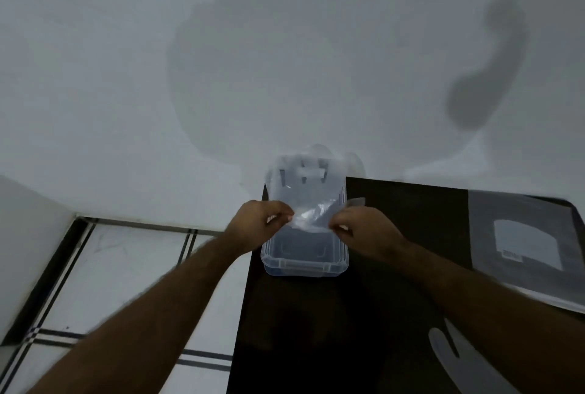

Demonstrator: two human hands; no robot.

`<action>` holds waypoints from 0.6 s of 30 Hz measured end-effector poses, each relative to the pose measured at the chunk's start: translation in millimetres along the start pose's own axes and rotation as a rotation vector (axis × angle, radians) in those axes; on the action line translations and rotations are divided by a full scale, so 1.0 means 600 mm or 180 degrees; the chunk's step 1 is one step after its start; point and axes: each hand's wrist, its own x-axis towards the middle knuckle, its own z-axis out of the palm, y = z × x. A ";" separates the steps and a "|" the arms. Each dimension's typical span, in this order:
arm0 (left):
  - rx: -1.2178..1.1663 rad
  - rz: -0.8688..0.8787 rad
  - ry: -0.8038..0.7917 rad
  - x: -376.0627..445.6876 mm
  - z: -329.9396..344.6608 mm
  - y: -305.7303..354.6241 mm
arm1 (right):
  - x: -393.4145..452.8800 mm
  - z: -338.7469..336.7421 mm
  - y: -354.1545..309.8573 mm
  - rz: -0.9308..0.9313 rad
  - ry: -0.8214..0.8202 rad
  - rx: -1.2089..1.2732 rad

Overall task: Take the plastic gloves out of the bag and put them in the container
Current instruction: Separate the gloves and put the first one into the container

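Note:
A clear plastic container point(305, 264) stands open on the dark table point(332, 314), near its far left corner, its lid tipped up against the wall. Above the container hangs a thin clear plastic glove point(311, 214), stretched between both hands. My left hand point(264, 219) pinches its left edge and my right hand point(361, 232) pinches its right edge. The grey plastic bag point(525, 235) with a white label lies flat on the table at the right. A second clear glove point(459, 362) lies at the table's near right edge.
A white wall rises right behind the table. To the left, below the table's edge, is a white tiled floor point(110, 267) with dark stripes.

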 end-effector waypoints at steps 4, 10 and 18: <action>0.0799 0.0430 -0.0379 -0.009 0.020 -0.020 | -0.005 0.026 -0.006 -0.0201 -0.0398 -0.0395; 0.1577 0.0938 -0.0932 -0.005 0.035 -0.023 | -0.003 0.055 -0.022 -0.0441 -0.0791 -0.1066; 0.1888 0.0877 -0.1903 0.022 0.023 0.005 | 0.027 0.046 -0.032 -0.0465 -0.1377 -0.1073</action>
